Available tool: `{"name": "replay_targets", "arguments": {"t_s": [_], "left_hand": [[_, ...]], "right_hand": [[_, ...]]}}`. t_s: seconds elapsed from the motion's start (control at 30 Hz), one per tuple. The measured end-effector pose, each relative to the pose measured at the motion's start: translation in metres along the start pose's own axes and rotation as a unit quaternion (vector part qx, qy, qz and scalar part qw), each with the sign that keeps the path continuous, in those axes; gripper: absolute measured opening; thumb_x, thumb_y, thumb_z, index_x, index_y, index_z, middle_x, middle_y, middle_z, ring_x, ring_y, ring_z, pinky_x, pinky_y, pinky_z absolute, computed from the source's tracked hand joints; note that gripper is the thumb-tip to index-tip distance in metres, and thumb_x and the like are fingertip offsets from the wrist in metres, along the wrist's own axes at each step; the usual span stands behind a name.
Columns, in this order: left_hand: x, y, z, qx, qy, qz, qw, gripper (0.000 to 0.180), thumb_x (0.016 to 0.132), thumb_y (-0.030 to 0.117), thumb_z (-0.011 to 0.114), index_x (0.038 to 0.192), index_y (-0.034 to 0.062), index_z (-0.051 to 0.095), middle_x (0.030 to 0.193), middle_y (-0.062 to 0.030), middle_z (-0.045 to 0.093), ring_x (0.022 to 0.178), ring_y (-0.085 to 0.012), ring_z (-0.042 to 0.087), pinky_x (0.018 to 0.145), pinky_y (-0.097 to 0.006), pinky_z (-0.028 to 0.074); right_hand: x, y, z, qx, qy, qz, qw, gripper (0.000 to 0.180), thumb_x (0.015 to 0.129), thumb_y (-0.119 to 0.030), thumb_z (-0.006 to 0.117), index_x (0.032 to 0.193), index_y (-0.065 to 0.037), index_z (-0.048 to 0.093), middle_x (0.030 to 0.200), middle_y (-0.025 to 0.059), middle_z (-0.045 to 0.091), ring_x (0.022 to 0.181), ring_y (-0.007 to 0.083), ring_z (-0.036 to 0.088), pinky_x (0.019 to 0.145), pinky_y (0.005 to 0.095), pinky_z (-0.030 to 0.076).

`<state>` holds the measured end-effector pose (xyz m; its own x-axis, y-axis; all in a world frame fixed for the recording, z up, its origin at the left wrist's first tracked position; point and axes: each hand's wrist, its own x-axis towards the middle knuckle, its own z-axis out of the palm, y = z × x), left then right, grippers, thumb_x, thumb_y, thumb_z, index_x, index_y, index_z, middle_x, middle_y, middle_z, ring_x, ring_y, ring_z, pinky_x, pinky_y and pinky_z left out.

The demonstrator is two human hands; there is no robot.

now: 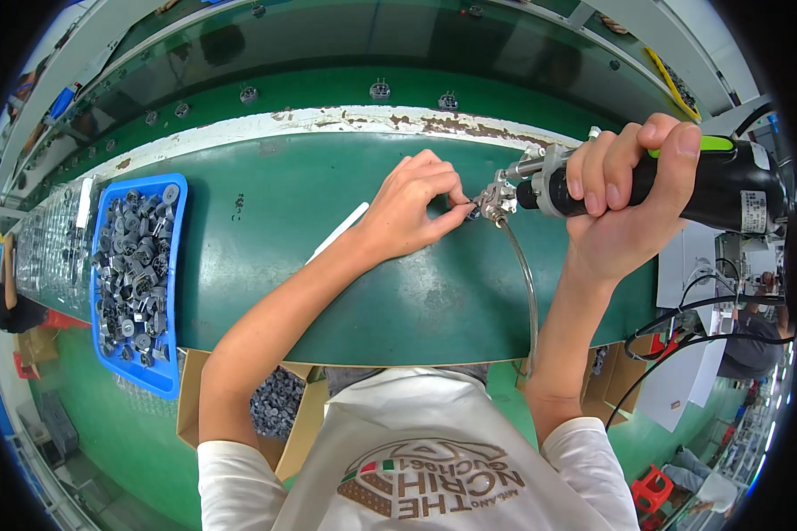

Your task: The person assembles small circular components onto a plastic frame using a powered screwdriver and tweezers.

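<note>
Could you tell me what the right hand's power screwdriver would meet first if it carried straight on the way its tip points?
Most likely the small metal part pinched in the left hand: the power screwdriver in the right hand points left, its tip apparently touching it already.

The powered screwdriver [673,181] is black with a bright green strip along its upper edge and a silver metal collar and nose at the front. It lies roughly level above the green bench, nose pointing to the person's left, gripped around its body. A thin, clear hose [527,292] leaves the nose and curves down toward the bench's near edge. The small part [472,211] is dark and metallic, pinched between fingertips and touching the screwdriver's tip. Its finer detail is too small to tell.
</note>
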<state>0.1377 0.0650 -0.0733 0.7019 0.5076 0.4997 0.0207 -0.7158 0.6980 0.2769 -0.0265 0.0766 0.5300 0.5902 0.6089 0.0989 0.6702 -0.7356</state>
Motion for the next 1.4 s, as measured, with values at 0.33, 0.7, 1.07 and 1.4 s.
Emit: {"name": "replay_targets", "arguments": {"t_s": [0.33, 0.7, 1.07, 1.4], "left_hand": [[0.0, 0.0, 0.001, 0.017, 0.017, 0.006, 1.0, 0.013, 0.077, 0.004, 0.076, 0.078, 0.0058, 0.064, 0.084, -0.004, 0.067, 0.087, -0.0245, 0.059, 0.083, -0.037, 0.045], [0.002, 0.0, 0.003, 0.028, 0.045, 0.031, 0.998, 0.016, 0.076, 0.009, 0.079, 0.075, 0.0074, 0.064, 0.078, -0.0024, 0.065, 0.082, -0.0241, 0.057, 0.076, -0.036, 0.044], [-0.004, 0.005, 0.002, 0.123, -0.016, 0.061, 0.99, 0.013, 0.075, 0.019, 0.083, 0.084, 0.0133, 0.075, 0.093, 0.0019, 0.065, 0.093, -0.0201, 0.058, 0.078, -0.035, 0.047], [-0.004, 0.002, 0.006, 0.125, -0.005, 0.064, 0.99, 0.013, 0.072, 0.014, 0.084, 0.084, 0.014, 0.079, 0.099, 0.0039, 0.07, 0.094, -0.0203, 0.06, 0.08, -0.035, 0.051]], "right_hand": [[0.0, -0.001, 0.001, -0.005, 0.006, 0.001, 1.0, 0.036, 0.108, -0.038, 0.045, 0.092, -0.007, 0.055, 0.051, -0.0028, 0.033, 0.039, 0.0074, 0.028, 0.041, 0.026, 0.029], [-0.001, -0.001, 0.001, -0.007, 0.008, -0.007, 1.0, 0.036, 0.108, -0.037, 0.046, 0.092, -0.007, 0.055, 0.051, -0.0026, 0.033, 0.039, 0.0074, 0.029, 0.041, 0.0264, 0.03], [0.002, 0.005, -0.007, -0.004, 0.042, 0.024, 0.999, 0.03, 0.1, -0.023, 0.062, 0.083, 0.0, 0.055, 0.048, 0.0005, 0.041, 0.037, 0.0082, 0.035, 0.039, 0.0273, 0.032], [-0.001, 0.016, -0.005, 0.0, 0.047, 0.017, 0.999, 0.027, 0.097, -0.018, 0.07, 0.082, 0.002, 0.06, 0.049, 0.0009, 0.046, 0.037, 0.0067, 0.039, 0.038, 0.0247, 0.032]]}}
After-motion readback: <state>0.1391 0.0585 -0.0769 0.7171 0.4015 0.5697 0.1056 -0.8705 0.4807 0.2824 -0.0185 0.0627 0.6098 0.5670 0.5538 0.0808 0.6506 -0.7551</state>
